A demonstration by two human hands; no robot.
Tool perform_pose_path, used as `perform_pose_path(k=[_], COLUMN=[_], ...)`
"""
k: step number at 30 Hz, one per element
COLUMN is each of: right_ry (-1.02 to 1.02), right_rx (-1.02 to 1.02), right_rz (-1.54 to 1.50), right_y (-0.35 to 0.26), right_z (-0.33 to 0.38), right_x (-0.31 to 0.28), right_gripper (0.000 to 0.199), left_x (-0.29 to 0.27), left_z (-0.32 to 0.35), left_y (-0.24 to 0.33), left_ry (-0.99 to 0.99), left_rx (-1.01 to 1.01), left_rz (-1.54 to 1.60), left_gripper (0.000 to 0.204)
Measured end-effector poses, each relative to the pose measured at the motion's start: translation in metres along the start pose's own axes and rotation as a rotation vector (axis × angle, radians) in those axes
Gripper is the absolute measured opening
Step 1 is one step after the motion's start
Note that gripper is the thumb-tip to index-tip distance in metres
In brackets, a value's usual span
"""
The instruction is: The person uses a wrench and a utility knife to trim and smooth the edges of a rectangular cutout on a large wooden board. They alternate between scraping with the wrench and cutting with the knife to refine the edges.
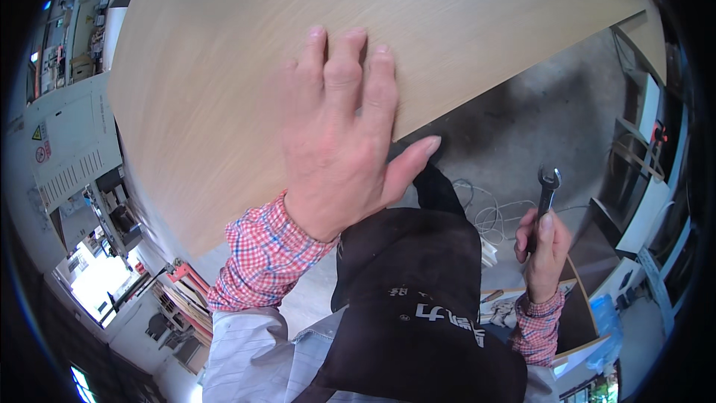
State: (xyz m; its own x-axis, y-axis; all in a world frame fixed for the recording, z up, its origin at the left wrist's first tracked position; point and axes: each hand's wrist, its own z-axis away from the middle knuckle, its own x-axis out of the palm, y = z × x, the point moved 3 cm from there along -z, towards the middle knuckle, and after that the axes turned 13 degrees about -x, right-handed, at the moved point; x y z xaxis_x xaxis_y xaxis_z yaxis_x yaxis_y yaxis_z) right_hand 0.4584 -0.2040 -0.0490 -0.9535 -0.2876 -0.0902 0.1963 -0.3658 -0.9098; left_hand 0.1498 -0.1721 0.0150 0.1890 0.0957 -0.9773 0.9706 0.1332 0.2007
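Note:
A large light wood-grain board [224,104] spans the upper part of the head view. My left hand [339,127] lies over its near edge, palm down, fingers stretched out and thumb apart; it grips nothing. Lower right, my right hand [546,250] is closed around the handle of a wrench [550,185]. The wrench stands roughly upright, its open-ended jaw up and apart from the board. Red checked cuffs cover both my wrists, and a black apron [425,276] hangs between my arms.
A drawer-like wooden box [578,313] with items in it stands below my right hand. White cord [488,213] lies in loops on the grey floor [537,119]. At the left is a grey metal cabinet [78,138]; panels [645,213] lean at the right, near a blue plastic bag [605,328].

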Motion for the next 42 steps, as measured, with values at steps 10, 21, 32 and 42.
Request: perform_pose_path(k=[10, 21, 32, 42], right_ry=[0.015, 0.249, 0.400, 0.442], right_rx=[-0.035, -0.340, -0.299, -0.304], right_rz=[-0.100, -0.528, -0.522, -0.572], right_y=[0.008, -0.002, -0.058, -0.067], right_z=[0.012, -0.044, -0.188, -0.194], right_x=[-0.015, -0.013, 0.014, 0.012], right_gripper=[0.032, 0.019, 0.047, 0.022], left_x=[0.017, 0.012, 0.005, 0.020], left_z=[0.023, 0.027, 0.094, 0.092], left_y=[-0.011, -0.018, -0.070, -0.066], left_ry=[-0.073, -0.094, 0.000, -0.052], left_rx=[0.058, 0.113, -0.042, -0.027], left_rz=[-0.074, -0.068, -0.170, -0.117], left_gripper=[0.070, 0.079, 0.091, 0.089])
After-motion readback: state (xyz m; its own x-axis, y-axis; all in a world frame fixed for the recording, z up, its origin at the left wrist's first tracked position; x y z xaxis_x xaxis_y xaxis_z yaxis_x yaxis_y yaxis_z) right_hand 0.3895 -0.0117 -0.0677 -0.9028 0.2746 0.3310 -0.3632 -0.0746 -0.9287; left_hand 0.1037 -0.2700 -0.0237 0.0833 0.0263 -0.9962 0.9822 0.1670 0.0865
